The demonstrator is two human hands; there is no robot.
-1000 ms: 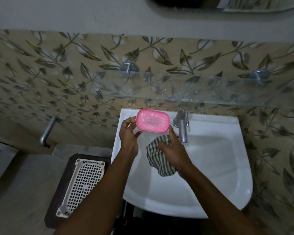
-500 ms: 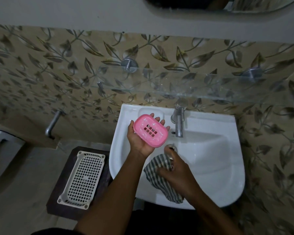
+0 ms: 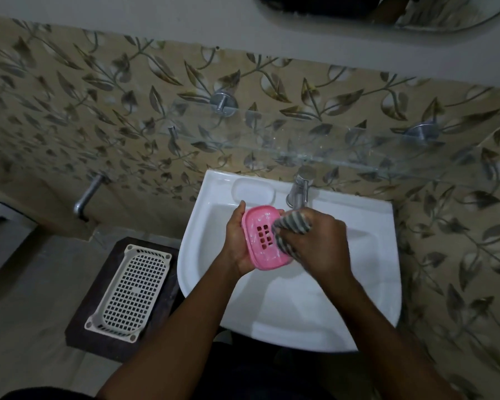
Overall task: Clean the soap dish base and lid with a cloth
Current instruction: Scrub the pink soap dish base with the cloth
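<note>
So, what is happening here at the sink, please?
A person is cleaning a pink soap dish piece over the white sink. The left hand holds the slotted piece from below, with its inside facing up and white residue on it. The right hand grips a striped cloth and presses it on the piece's right end. No water is visible at the tap.

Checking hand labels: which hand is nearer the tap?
Right. The right hand, gripping the striped cloth, is just below the tap in the picture; the left hand, holding the pink soap dish, is farther, down-left of it.
</note>
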